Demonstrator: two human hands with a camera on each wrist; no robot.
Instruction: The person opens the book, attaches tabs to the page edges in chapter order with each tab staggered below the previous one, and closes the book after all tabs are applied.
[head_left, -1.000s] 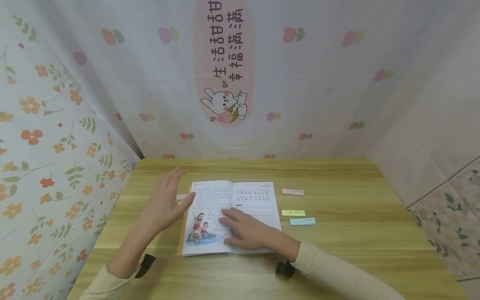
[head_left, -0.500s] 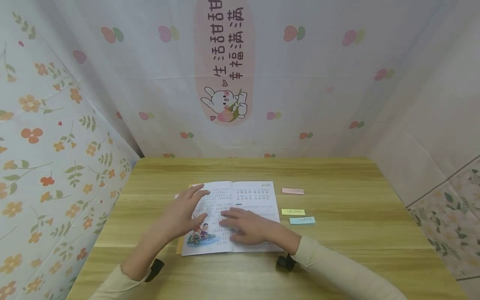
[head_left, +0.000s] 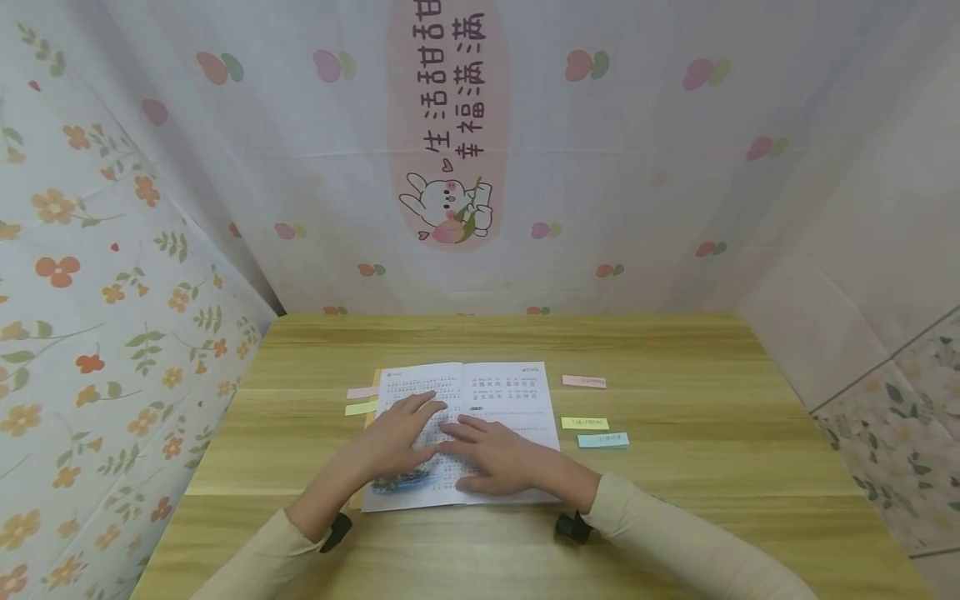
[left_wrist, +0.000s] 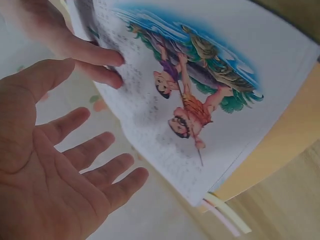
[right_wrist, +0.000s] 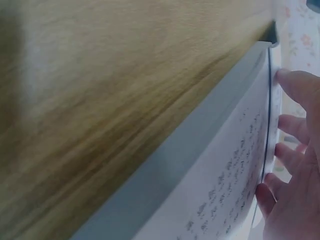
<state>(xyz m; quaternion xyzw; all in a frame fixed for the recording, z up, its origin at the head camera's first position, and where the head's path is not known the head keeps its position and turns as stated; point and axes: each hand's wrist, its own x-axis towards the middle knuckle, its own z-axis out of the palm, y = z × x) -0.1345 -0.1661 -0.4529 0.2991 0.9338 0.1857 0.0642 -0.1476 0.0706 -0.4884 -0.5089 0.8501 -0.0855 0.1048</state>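
Note:
An open book (head_left: 510, 379) with printed text lies on the wooden table. Its left page carries a coloured picture of two figures by water (left_wrist: 185, 95). My left hand (head_left: 397, 435) is over that page with its fingers spread, and in the left wrist view its palm shows with nothing in it. Near the middle fold, my right hand (head_left: 498, 457) rests on the book, fingers extended toward the left page; the right wrist view shows its fingertips (right_wrist: 266, 197) at the paper. A pink tab (head_left: 363, 392) and a yellow tab (head_left: 362, 408) stick out from the book's left edge.
Right of the book lie a pink paper strip (head_left: 584, 382), a yellow strip (head_left: 585, 423) and a blue strip (head_left: 603, 440). An orange-yellow cover edge (left_wrist: 285, 155) shows under the pages. A printed curtain (head_left: 637, 208) hangs behind the table (head_left: 675, 517).
My left hand has come from beside the book's left edge rightward over the left page, close to the right hand. The tabs at that edge are uncovered. The right hand has barely moved.

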